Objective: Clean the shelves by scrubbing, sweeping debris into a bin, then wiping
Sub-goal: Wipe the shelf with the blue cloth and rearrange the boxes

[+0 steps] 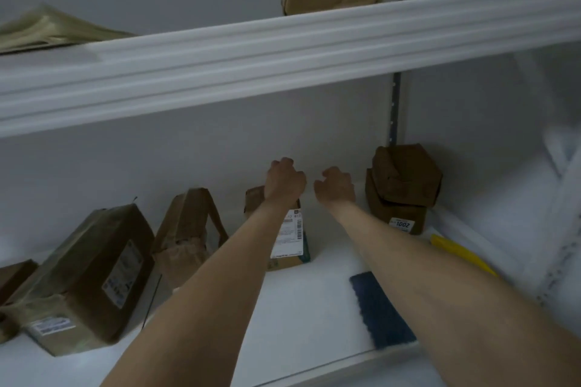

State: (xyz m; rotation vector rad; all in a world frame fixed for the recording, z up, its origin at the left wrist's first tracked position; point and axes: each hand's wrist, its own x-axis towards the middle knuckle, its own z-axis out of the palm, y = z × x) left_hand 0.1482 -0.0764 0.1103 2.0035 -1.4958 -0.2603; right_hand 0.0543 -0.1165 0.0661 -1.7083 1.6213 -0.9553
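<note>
White shelf, dark blue wavy-edged pad near its front edge

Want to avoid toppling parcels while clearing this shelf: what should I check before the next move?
1. Left hand grips small brown cardboard parcel with white label: ok.
2. Right hand free, fingers curled on nothing: ok.
3. Stacked brown paper-wrapped parcels labelled 1002 apart from right hand: ok.
4. Dark blue rectangular cloth on white shelf front edge, at hand: ok.
5. Yellow tool beside right forearm, partly hidden: cannot tell.
</note>
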